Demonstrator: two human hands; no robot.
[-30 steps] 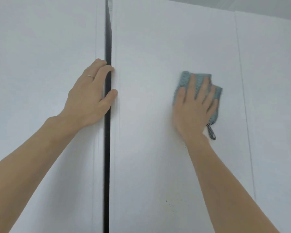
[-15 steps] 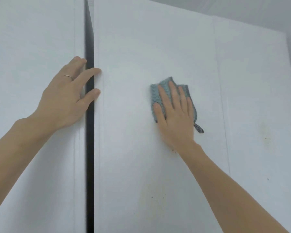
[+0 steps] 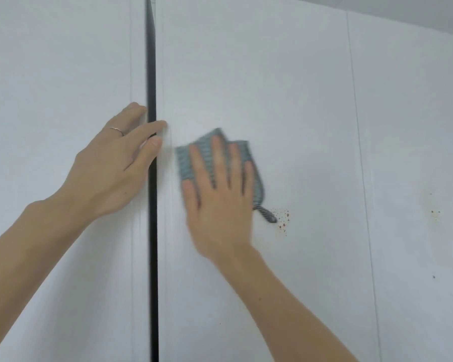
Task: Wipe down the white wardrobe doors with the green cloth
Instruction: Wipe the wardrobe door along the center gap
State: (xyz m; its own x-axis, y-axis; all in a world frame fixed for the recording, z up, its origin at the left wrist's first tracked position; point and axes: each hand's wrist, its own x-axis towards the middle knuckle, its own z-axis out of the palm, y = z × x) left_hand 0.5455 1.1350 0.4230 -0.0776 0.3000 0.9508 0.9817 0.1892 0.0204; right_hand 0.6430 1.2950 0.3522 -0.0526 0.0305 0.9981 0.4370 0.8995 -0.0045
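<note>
My right hand (image 3: pixel 217 205) presses the grey-green cloth (image 3: pixel 186 163) flat against the middle white wardrobe door (image 3: pixel 285 87), fingers straight and spread. The cloth's striped hanging loop (image 3: pixel 268 215) trails at its lower right. My left hand (image 3: pixel 115 165) rests on the left door (image 3: pixel 58 87), wearing a ring, with its fingertips and thumb across the dark gap (image 3: pixel 152 257) touching the middle door's edge. The right hand is blurred by motion.
Small reddish-brown specks (image 3: pixel 283 220) mark the middle door just right of the cloth's loop. More faint spots (image 3: pixel 435 212) sit on the right door (image 3: pixel 416 126). A thin seam (image 3: pixel 361 178) separates the middle and right doors.
My right hand has slid the cloth leftward and downward across the middle door, toward the gap. The left hand stays at the door edge.
</note>
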